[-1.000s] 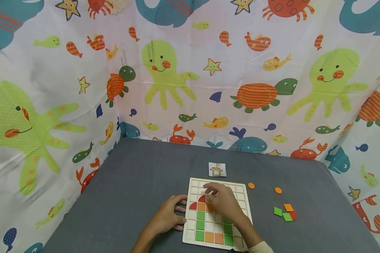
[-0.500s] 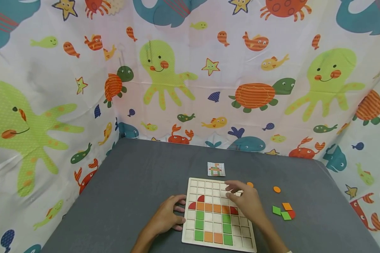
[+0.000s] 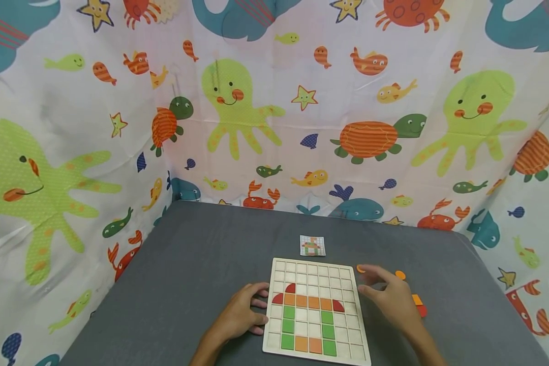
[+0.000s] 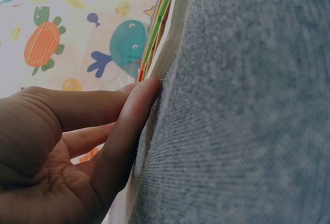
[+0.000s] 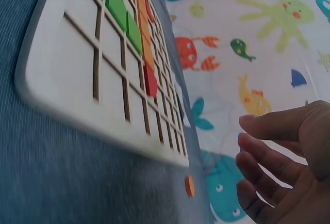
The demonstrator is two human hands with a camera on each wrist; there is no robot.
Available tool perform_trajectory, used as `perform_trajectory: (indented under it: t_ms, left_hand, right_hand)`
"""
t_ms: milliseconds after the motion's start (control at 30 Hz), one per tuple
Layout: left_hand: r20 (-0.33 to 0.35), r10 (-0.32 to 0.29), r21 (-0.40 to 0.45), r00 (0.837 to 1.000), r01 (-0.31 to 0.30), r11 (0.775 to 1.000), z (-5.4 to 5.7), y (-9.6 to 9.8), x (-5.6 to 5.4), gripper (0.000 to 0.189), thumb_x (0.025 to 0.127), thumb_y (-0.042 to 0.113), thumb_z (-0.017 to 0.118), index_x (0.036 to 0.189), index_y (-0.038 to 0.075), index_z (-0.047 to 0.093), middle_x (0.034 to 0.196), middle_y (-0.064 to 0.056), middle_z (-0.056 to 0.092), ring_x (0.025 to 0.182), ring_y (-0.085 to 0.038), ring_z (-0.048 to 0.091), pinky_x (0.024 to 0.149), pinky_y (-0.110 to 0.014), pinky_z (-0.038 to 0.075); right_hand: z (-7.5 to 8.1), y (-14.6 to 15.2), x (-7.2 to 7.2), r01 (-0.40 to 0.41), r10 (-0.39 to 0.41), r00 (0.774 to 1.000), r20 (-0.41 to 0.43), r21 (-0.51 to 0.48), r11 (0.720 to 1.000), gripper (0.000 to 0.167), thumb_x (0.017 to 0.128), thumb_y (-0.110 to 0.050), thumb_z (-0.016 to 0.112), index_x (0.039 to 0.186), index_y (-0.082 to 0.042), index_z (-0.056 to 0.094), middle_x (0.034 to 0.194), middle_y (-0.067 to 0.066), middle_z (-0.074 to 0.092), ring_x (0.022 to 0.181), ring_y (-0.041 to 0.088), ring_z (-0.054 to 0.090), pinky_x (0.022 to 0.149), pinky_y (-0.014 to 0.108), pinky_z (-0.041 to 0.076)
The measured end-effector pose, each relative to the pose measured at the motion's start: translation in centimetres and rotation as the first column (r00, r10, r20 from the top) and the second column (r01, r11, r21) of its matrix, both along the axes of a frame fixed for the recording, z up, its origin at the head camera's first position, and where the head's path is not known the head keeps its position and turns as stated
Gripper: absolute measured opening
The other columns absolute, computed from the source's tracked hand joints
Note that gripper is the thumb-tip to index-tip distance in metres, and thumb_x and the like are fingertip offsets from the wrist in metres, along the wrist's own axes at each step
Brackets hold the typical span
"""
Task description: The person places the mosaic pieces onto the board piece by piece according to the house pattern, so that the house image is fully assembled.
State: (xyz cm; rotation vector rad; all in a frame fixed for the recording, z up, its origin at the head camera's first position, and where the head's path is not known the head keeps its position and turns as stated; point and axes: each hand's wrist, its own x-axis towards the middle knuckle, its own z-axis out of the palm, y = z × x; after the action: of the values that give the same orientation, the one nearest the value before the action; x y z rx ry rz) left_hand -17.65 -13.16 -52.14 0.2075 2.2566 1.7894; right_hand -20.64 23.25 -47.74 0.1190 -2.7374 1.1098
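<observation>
1. Orange and round, the disc (image 5: 190, 186) lies flat on the table (image 3: 210, 274), just past the far right corner of the board (image 3: 301, 328). It is a circle, so it has no long side to line up with.

2. My right hand (image 3: 386, 295) is the near one. The disc is ahead of my fingertips and a little to the left. My thumb and fingers are apart and a bit bent, and I see nothing between them. In the right wrist view they do not touch the disc.

3. The board lies flat on my right hand's left side. It has a row of orange squares (image 3: 308, 302) with red bits (image 3: 338, 305) at both ends and green squares (image 3: 288, 325) below.

4. My left hand (image 3: 242, 311) is much farther from the disc. Its thumb and fingers are spread, and they touch the board's left edge.

5. A second disc (image 3: 400, 275) sits just beyond my right hand. A loose square (image 3: 416, 299) and a loose red bit (image 3: 422, 310) peek out beside it.

6. Past the board is a card (image 3: 312, 246). Behind everything hangs a cloth (image 3: 274, 127) with sea animals.
</observation>
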Motion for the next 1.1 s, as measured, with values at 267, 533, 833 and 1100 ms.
perform_trajectory:
  t_ms: [267,533,833,1100]
  left_hand:
    - [-0.002,0.002,-0.023,1.000,-0.002,1.000,-0.1,0.1,0.1,0.077,0.077,-0.019,0.078,0.148,0.000,0.055,0.133,-0.017,0.058,0.111,-0.031,0.064,0.056,-0.040,0.067]
    - [-0.002,0.004,-0.018,1.000,-0.004,1.000,0.0,0.1,0.1,0.078,0.077,-0.018,0.079,0.149,0.002,0.056,0.134,-0.016,0.058,0.111,-0.030,0.064,0.056,-0.039,0.067]
    - [-0.001,0.006,0.007,1.000,-0.006,1.000,0.2,0.0,0.1,0.079,0.077,-0.019,0.079,0.149,0.001,0.055,0.135,-0.017,0.057,0.112,-0.031,0.063,0.056,-0.041,0.066]
    - [0.005,0.009,0.001,1.000,-0.009,1.000,0.2,0.0,0.1,0.079,0.077,-0.020,0.079,0.149,0.001,0.055,0.134,-0.016,0.058,0.111,-0.030,0.063,0.056,-0.041,0.066]
  right_hand:
    - [-0.4,2.9,0.5,0.007,-0.007,1.000,-0.016,0.029,1.000,0.052,0.083,-0.009,0.090,0.132,-0.011,0.072,0.106,0.004,0.079,0.094,0.014,0.071,0.074,0.024,0.057]
    - [-1.4,5.4,0.8,0.006,-0.005,0.999,-0.036,0.032,0.999,0.059,0.080,-0.006,0.092,0.135,-0.008,0.071,0.106,0.007,0.080,0.089,0.012,0.074,0.075,0.027,0.059]
    - [-1.4,7.5,0.3,0.048,-0.052,0.985,0.162,0.030,0.998,0.073,0.084,-0.007,0.089,0.150,-0.003,0.057,0.121,0.019,0.075,0.106,0.035,0.073,0.074,0.025,0.059]
    - [-1.9,8.8,-0.2,0.057,-0.066,0.961,0.267,0.041,0.997,0.072,0.082,0.002,0.087,0.147,0.003,0.055,0.121,0.025,0.072,0.104,0.038,0.070,0.081,0.048,0.064]
